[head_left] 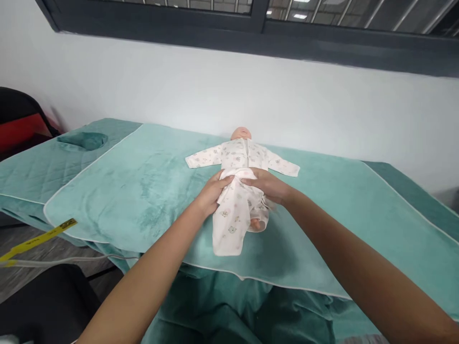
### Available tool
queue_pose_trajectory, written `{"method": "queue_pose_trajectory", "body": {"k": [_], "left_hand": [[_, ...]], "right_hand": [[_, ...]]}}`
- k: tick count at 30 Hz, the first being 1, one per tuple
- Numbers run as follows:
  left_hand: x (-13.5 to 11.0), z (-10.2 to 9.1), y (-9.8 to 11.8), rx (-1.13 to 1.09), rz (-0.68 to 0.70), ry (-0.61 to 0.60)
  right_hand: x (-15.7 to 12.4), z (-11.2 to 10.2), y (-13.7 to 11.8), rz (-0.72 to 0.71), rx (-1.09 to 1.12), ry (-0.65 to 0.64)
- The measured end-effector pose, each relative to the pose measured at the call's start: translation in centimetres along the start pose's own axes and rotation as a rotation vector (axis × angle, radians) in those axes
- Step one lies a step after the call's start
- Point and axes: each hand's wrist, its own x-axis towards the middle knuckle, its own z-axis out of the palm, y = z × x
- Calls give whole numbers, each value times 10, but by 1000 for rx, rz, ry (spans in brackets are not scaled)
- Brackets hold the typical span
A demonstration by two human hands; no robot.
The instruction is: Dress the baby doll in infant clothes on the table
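Note:
A baby doll lies on its back on the green bed cover, head toward the wall. It wears a white patterned long-sleeved top with both sleeves spread out. White patterned baby pants are on its lower body; one leg hangs long and flat, and a bit of the doll's foot shows in the other leg's opening. My left hand grips the waistband on the left, thumb on top. On the right side of the waistband my right hand is closed as well. The doll's hips are hidden under the cloth.
The green bed cover spreads over a long bed with a face hole at its left end. Behind it stands a white wall below a dark window frame. A black chair and a yellow tag on a cable are at lower left.

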Motion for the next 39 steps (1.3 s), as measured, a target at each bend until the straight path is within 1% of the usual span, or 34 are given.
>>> {"method": "queue_pose_trajectory", "body": {"k": [3,5,6,8,10,12,13,15,16,18,20,21,22,23,27,29,30,32,35,36,37,39], "left_hand": [[4,2,-8,-28,2,54],[2,1,-11,-7,-4,60],[-1,0,-11,5,-5,53],[-7,-4,-11,37,-17,10],[-14,-7,-9,109,-75,-85],[-19,-9,-8,182,-147,-180],[-20,-9,-8,187,-161,-198],[-17,-7,-9,117,-131,-161],[-15,-6,-10,61,-96,-119],[-9,-4,-14,-45,-25,-30],[-5,-4,-17,-103,0,11],[-5,-4,-18,-116,-7,12],[-6,-5,-19,-119,-16,9],[-8,-6,-19,-109,-27,-1],[-18,-11,-18,67,-97,-79],[-21,-12,-16,151,-154,-137],[-22,-12,-16,155,-158,-144],[-20,-9,-17,78,-93,-88],[-15,-5,-22,-105,74,82],[-15,-3,-24,-142,102,121],[-16,-3,-27,-162,111,142],[-20,-2,-30,-158,91,133]], "right_hand": [[2,-1,0,109,-116,-121],[2,-2,0,173,-173,-156],[2,-2,1,175,-171,-143],[2,-1,4,119,-104,-58],[4,2,8,49,-11,37],[6,6,12,21,61,83],[7,7,14,15,82,100],[8,10,16,8,103,107],[8,10,15,11,91,86],[8,10,12,50,0,-15],[6,9,9,122,-136,-136],[5,9,7,151,-180,-162],[5,9,7,165,-183,-153],[5,9,7,164,-141,-116],[7,10,16,127,189,106],[7,10,19,122,259,169],[7,11,20,112,262,183],[4,12,19,87,203,158],[0,12,15,124,-28,16],[-1,12,15,140,-121,-12],[-1,11,16,153,-205,-24],[1,10,19,144,-294,-10]]}}
